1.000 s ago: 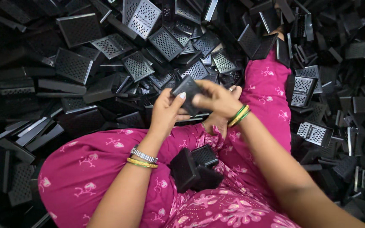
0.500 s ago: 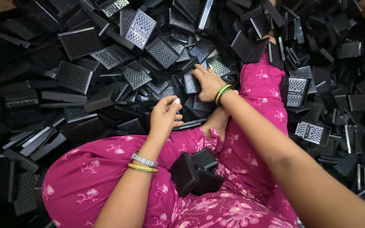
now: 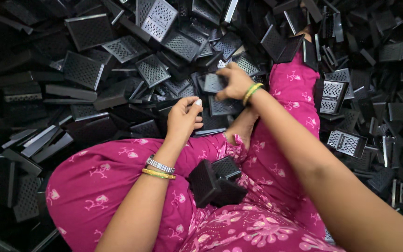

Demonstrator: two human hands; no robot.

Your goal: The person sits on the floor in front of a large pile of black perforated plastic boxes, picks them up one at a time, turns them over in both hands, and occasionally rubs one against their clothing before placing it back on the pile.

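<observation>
I sit among a heap of black perforated plastic panels [image 3: 82, 70]. My right hand [image 3: 233, 81], with a green and yellow bangle at the wrist, reaches forward and grips one small black panel [image 3: 212, 83] at the pile's near edge. My left hand [image 3: 183, 116], wearing a silver and a gold bangle, hovers just behind it with fingers loosely curled and nothing in them. A few assembled black boxes [image 3: 213, 179] rest in my lap on the pink patterned cloth [image 3: 103, 182].
Black panels and narrow side pieces cover the floor on all sides, thickest ahead and to the right [image 3: 346, 142]. My legs in pink cloth stretch forward, one foot [image 3: 306, 35] half buried in the parts.
Both hands held one panel together over my lap a second ago. The right hand has since reached forward into the pile and taken a panel; the left hand has let go.
</observation>
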